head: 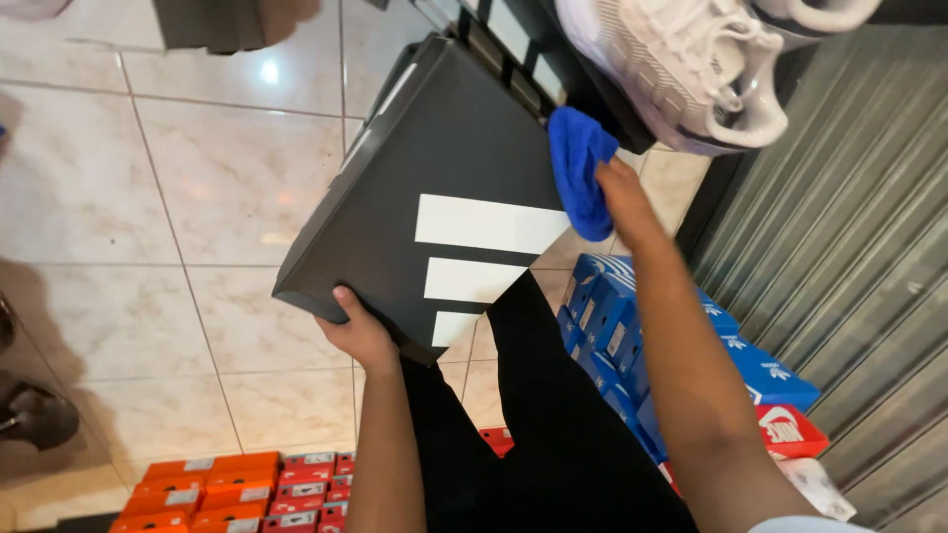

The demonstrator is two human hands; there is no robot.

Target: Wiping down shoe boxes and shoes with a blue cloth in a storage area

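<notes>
In the head view, a large black cardboard shoe box with three white stripes on its lid (415, 197) fills the centre of the frame, tilted above the pale tiled floor (128, 197). The left hand (360, 331) grasps the box's lower edge at lower centre, thumb on the lid and fingers tucked beneath. The right hand (617, 192), right of centre, clenches a crumpled blue cloth (578, 168) that is pressed against the box's upper right edge. A white mesh sneaker (691, 59) sits on a dark shelf (553, 59) at the upper right. Stacked blue shoe boxes (632, 336) stand at lower right beside a red box (790, 429); orange boxes (212, 489) line the bottom left edge.
</notes>
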